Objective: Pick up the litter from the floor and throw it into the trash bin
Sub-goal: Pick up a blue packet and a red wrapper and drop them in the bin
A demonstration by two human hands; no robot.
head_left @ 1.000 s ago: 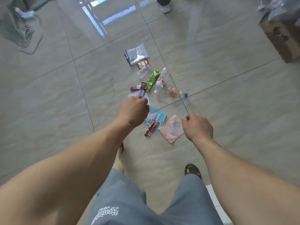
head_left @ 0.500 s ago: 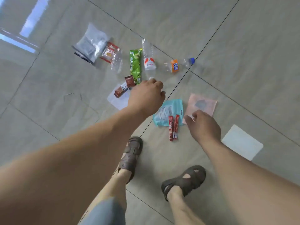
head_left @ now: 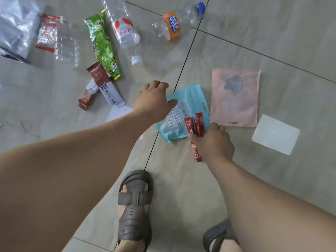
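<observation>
The right hand (head_left: 215,140) reaches down over two red stick packets (head_left: 192,124) that lie side by side, their far ends resting on a teal pouch (head_left: 187,99). Its fingers curl onto the packets at their middle, with one packet's near end showing below the hand; whether they are truly pinched or only touched cannot be told. White letters "NE" can be read on the left packet; the rest is covered.

The left hand (head_left: 154,100) hovers over the far left corner of the teal pouch, fingers loosely bent, thumb lying across the pouch's edge, holding nothing. The pouch carries a white panel of fine print, too small to read.

Just right of the pouch lies a pink bag (head_left: 235,106) with a dark blotch near its far end, and right of that, apart, a white card (head_left: 275,134).

Farther off and to the left lie two brown-and-white sachets (head_left: 101,84) crossed over each other with small unreadable characters, a green snack wrapper (head_left: 101,42), a clear bottle with a red-and-white label (head_left: 124,30), and a bottle with an orange label and blue cap (head_left: 176,21); both labels bear Chinese characters. At far left are a crushed clear bottle (head_left: 66,46), a red-and-silver wrapper (head_left: 46,33) and a grey plastic bag (head_left: 14,30).

All of it rests on a grey tiled floor (head_left: 272,42). Brown sandals (head_left: 134,208) show at the near edge.
</observation>
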